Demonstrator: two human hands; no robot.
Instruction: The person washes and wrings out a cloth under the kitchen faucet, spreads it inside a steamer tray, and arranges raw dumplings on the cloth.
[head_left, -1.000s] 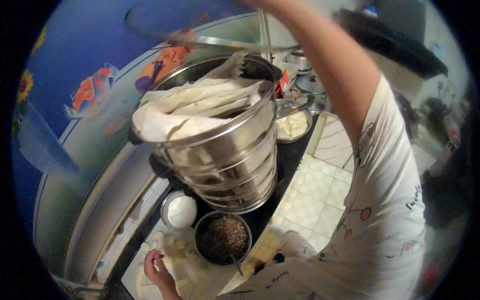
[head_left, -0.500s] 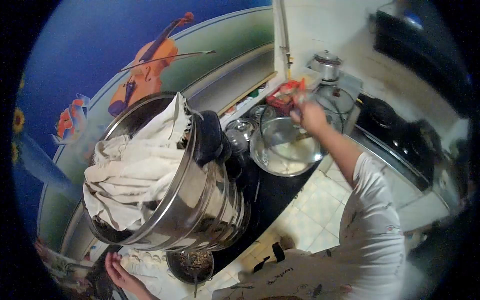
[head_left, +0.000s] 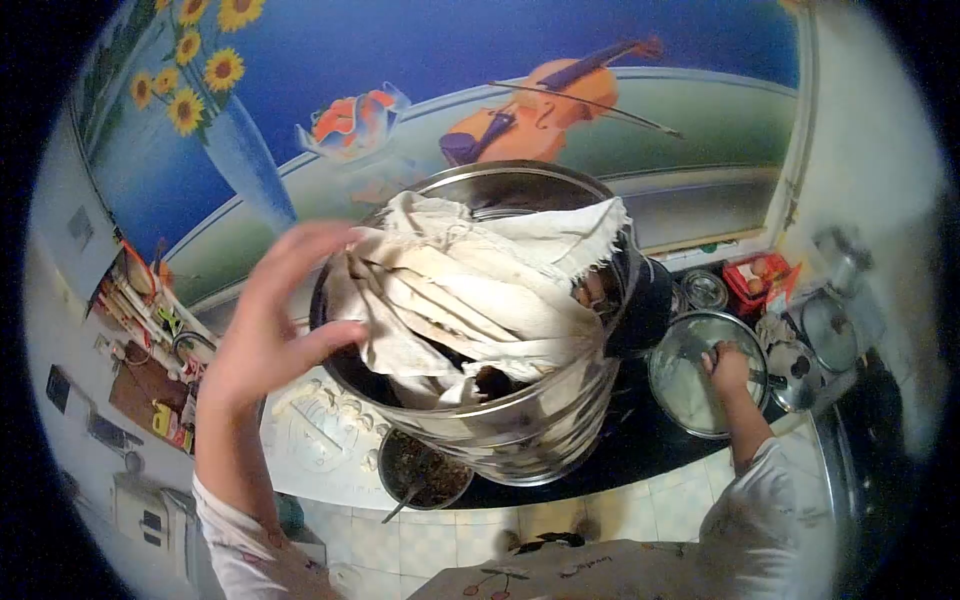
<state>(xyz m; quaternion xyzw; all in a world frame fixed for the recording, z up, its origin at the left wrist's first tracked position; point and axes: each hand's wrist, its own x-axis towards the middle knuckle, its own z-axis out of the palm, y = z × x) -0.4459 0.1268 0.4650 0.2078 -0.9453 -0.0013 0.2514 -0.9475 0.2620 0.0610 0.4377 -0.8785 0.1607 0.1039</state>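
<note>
While our left hand (head_left: 265,340) reaches to the left side of the pot (head_left: 520,440), its thumb and fingers stand well apart in a wide curve, unclenched, around the edge of the cloth (head_left: 470,285). We see the thumb tip right at the cloth's edge, but the fingers are blurred and we cannot tell whether they touch it. The cloth lies bunched in loose folds in the mouth of the pot, its frayed corner lifted near the right rim. Dark gaps show between the folds, and we cannot make out what is beneath.

Our right hand (head_left: 732,368) is well off to the right, its fingers curled around the knob of the glass lid (head_left: 728,332), which is over the bowl (head_left: 690,430). We see something pale through the glass.

The pot stands upright on the black counter (head_left: 520,492), between our two hands. On our near side of it, to the left, sits the pan (head_left: 384,478), with a dark, chopped filling (head_left: 428,466) and a spoon (head_left: 398,508) leaning out toward us. Left of the pan, we have small pale pieces on a white, floury board (head_left: 300,455). Beyond the bowl is a red basket (head_left: 742,282).
</note>
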